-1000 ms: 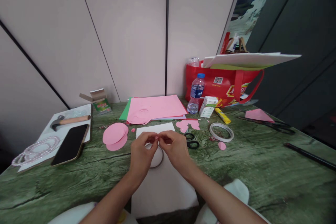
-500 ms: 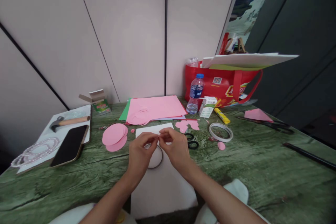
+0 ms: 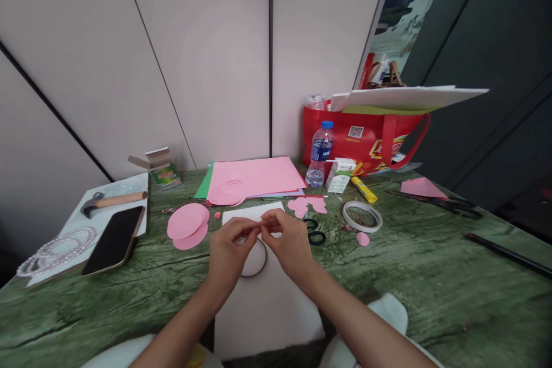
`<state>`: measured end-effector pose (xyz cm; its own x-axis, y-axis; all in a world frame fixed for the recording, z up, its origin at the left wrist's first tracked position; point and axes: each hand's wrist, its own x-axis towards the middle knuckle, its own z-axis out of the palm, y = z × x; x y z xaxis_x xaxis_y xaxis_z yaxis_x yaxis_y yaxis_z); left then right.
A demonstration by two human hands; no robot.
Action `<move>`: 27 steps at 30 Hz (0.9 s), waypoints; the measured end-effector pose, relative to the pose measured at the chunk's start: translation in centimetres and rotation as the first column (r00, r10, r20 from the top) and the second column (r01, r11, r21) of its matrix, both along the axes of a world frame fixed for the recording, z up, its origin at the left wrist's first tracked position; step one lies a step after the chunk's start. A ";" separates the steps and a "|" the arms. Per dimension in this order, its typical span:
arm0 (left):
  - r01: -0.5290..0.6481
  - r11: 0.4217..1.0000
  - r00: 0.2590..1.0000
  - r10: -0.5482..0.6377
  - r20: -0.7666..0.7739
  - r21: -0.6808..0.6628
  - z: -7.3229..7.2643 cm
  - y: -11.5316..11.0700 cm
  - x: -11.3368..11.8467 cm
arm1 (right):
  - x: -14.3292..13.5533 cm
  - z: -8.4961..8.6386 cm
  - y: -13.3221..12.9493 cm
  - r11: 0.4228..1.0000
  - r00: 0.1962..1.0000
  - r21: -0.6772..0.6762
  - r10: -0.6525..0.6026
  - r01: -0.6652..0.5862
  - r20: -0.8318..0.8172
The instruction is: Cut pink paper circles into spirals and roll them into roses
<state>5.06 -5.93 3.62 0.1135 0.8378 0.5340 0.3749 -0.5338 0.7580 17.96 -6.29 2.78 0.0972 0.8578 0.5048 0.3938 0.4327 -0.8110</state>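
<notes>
My left hand and my right hand meet fingertip to fingertip over a white sheet. Both are closed in a pinch. Whatever lies between the fingertips is too small and too covered to make out. Just below them a round ring with a thin dark edge rests on the sheet, partly hidden by my left hand. Black-handled scissors lie right beside my right hand, their blades out of sight. To the left of my left hand is a stack of pink paper circles.
Pink paper sheets lie behind, near a water bottle, a small carton and a red bag. A tape roll and glue stick sit to the right. At left are a hammer and a phone.
My hands keep almost the same pinched pose over the sheet, with only a slight shift of the fingers. The whole view has drifted by a tiny amount.
</notes>
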 end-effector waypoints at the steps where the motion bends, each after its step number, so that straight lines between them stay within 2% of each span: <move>1: -0.004 1.000 1.000 0.004 0.015 -0.019 0.1 0.0 0.0 | 0.1 0.0 0.1 1.000 1.000 0.013 0.013 -0.013 0.005; 6: -0.010 0.996 0.997 0.017 0.078 -0.084 0.5 0.0 0.1 | 0.7 0.0 0.3 0.997 0.990 0.061 0.045 -0.054 0.131; 13: 0.015 0.993 0.991 0.001 0.136 -0.117 0.2 0.0 0.3 | 0.7 0.0 0.0 0.987 0.947 0.156 -0.020 -0.031 0.320; 18: -0.013 0.997 0.995 0.021 0.095 -0.080 -0.2 -0.3 0.3 | 0.6 0.2 -0.2 0.987 0.940 0.159 -0.039 -0.016 0.338; 27: 0.000 1.000 1.000 0.000 0.026 -0.028 0.3 -0.2 0.0 | 0.4 0.2 -0.2 0.989 0.945 0.143 -0.068 0.023 0.321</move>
